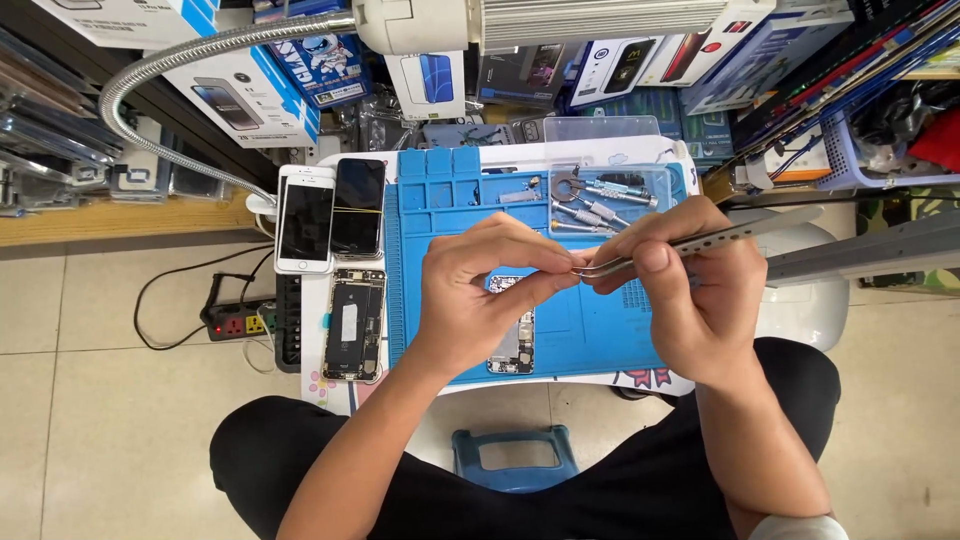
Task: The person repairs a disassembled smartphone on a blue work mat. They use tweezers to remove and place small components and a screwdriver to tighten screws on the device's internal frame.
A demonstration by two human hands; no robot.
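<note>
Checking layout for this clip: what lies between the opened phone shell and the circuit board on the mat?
In the head view, only bare blue mat and the left hand's wrist lie between the opened phone shell and circuit board.

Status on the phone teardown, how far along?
Done: opened phone lies beside the mat, its board out on the mat. In hand: right hand holds tweezers, tips meeting the left hand fingers. Left: phone not yet closed.

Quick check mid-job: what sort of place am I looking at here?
Most likely a small phone repair stall. A blue work mat holds a clear tray of screwdrivers, an opened phone lies beside two whole ones, and boxed phone accessories are stacked behind. The right hand holds tweezers.
</note>
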